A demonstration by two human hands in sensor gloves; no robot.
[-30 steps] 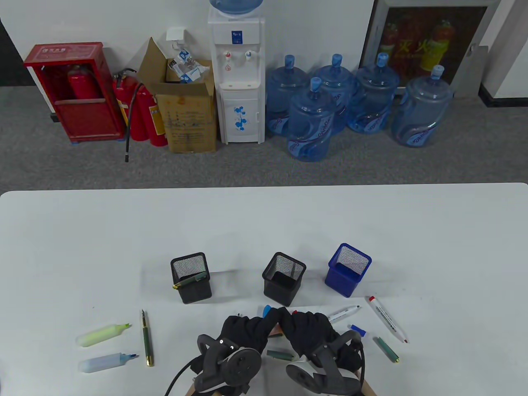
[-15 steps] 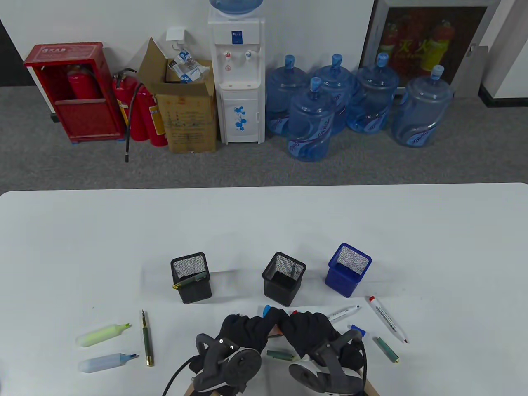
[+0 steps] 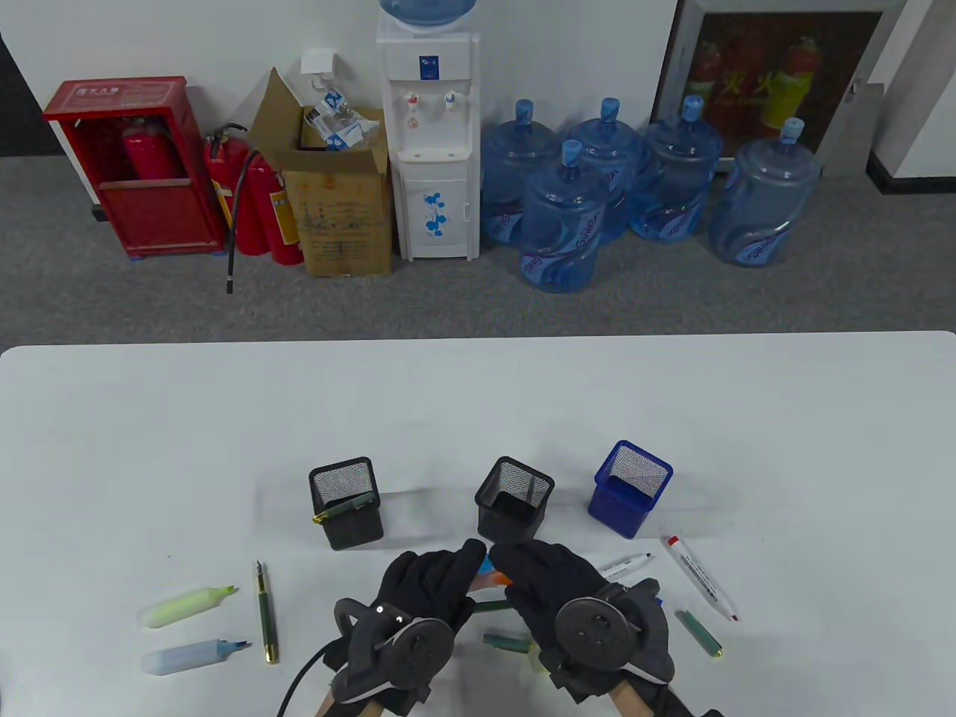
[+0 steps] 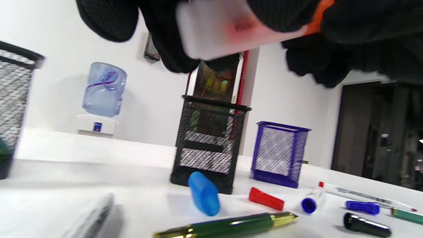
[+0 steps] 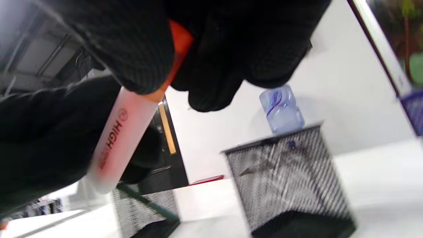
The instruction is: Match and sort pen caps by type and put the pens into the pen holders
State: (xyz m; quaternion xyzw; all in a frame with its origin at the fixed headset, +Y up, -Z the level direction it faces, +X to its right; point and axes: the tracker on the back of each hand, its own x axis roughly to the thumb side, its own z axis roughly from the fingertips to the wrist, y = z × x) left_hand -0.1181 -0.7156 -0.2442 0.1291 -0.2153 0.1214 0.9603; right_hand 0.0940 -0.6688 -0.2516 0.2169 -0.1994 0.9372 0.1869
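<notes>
An orange highlighter (image 3: 500, 577) with a pale body (image 4: 224, 29) is held between both hands just in front of the middle black mesh holder (image 3: 514, 508). My left hand (image 3: 461, 567) grips the body. My right hand (image 3: 511, 564) pinches the orange cap end (image 5: 176, 46). The left black holder (image 3: 345, 502) has a green pen leaning in it. The blue holder (image 3: 629, 487) stands at the right. A blue cap (image 4: 204, 197), a red cap (image 4: 266, 199) and a green pen (image 4: 231, 224) lie on the table under the hands.
A green highlighter (image 3: 187, 605), a blue highlighter (image 3: 194, 656) and a green fountain pen (image 3: 265, 612) lie at the left. Two white markers (image 3: 702, 576) (image 3: 626, 567) and a green cap (image 3: 699, 632) lie at the right. Another green cap (image 3: 506, 641) sits between the wrists.
Both hands have risen and moved forward toward the middle holder, turning backs-up, with the orange highlighter still held between them.
</notes>
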